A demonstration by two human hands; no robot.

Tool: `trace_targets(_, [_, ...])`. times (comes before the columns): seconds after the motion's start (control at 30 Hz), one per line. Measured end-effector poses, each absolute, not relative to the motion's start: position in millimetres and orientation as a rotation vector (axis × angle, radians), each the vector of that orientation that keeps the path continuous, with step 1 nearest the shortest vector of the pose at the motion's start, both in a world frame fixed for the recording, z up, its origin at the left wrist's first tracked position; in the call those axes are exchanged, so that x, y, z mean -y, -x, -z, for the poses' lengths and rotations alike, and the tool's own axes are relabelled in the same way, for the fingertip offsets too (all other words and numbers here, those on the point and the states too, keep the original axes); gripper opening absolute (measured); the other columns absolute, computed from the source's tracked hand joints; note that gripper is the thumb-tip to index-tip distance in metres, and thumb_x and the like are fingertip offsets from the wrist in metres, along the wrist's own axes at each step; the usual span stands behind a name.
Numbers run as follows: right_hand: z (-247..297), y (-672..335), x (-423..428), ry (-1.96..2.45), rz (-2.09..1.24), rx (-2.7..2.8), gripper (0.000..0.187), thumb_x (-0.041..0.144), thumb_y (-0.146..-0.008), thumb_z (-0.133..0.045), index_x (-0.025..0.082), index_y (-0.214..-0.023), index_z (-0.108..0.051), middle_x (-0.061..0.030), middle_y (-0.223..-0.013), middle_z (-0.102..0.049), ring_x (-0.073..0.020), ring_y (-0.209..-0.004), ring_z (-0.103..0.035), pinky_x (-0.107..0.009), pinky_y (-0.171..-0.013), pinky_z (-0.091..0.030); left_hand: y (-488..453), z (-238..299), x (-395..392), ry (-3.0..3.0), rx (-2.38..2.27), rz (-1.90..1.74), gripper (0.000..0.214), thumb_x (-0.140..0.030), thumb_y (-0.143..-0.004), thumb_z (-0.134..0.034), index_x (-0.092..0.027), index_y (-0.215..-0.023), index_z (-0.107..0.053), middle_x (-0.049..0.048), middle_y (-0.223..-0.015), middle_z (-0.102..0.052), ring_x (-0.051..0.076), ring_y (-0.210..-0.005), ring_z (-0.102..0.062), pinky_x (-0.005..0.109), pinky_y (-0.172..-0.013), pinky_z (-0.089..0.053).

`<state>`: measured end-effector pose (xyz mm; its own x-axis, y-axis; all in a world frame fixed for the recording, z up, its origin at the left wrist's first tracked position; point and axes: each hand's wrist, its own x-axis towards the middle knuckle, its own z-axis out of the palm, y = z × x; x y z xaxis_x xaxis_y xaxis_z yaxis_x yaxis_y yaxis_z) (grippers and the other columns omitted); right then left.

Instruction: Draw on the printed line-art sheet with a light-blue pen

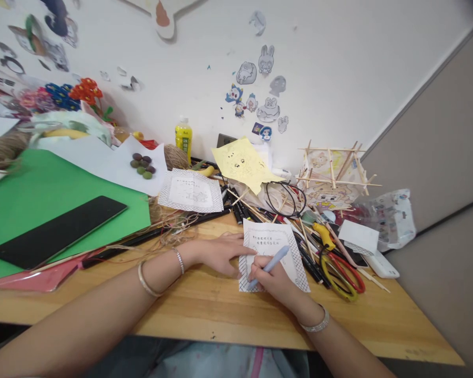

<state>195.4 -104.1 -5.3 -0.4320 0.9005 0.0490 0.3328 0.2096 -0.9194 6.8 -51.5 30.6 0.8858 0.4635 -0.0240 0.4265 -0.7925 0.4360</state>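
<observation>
A small printed paper square (274, 247) with a patterned border lies on the wooden table (205, 310). My left hand (218, 253) rests flat on its left edge, fingers stretched out, holding it down. My right hand (274, 281) is closed round a light blue pen (271, 265), whose tip touches the paper's lower left part. Both wrists wear bracelets.
Scissors with red and yellow handles (341, 273) lie just right of the paper among several dark pens. A second printed square (191, 191), a yellow drawing sheet (242, 164), a stick-frame lantern (333, 176), a green sheet (43, 194) with a black tablet (57, 231) and a yellow bottle (183, 135) crowd the back.
</observation>
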Motion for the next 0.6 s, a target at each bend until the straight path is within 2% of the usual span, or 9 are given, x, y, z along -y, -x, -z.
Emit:
trace_targets(0.2, [3,-194,106,1.174,-1.244,1.82,0.021,0.021,-0.072,-0.044,0.018,-0.052,-0.047,0.0035,-0.046,-0.044,-0.0088,-0.044,-0.043,-0.019,-0.042,-0.033,-6,-27,50,-2.621,-0.628,-0.135,0.066,-0.035,-0.071,-0.06,-0.026,-0.133,-0.039,0.0067,-0.138,-0.037,0.028,-0.126,-0.031,0.04,-0.105,-0.023])
trace_targets(0.4, [6,-197,101,1.18,-1.27,1.72,0.022,0.027,-0.076,-0.047,0.018,-0.056,-0.049,0.0042,-0.043,-0.046,-0.0079,-0.039,-0.041,-0.019,-0.039,-0.031,-5,-25,47,-2.612,-0.576,-0.14,0.069,-0.032,-0.071,-0.061,-0.03,-0.135,-0.035,0.0025,-0.141,-0.035,0.028,-0.13,-0.024,0.042,-0.107,-0.018])
trace_targets(0.6, [14,-198,96,1.143,-1.194,1.759,0.028,0.028,-0.079,-0.05,0.017,-0.054,-0.049,0.003,-0.046,-0.05,-0.0079,-0.043,-0.045,-0.018,-0.042,-0.035,-7,-29,48,-2.587,-0.601,-0.123,0.067,-0.029,-0.071,-0.059,-0.029,-0.134,-0.037,0.0021,-0.139,-0.037,0.029,-0.128,-0.028,0.042,-0.105,-0.021])
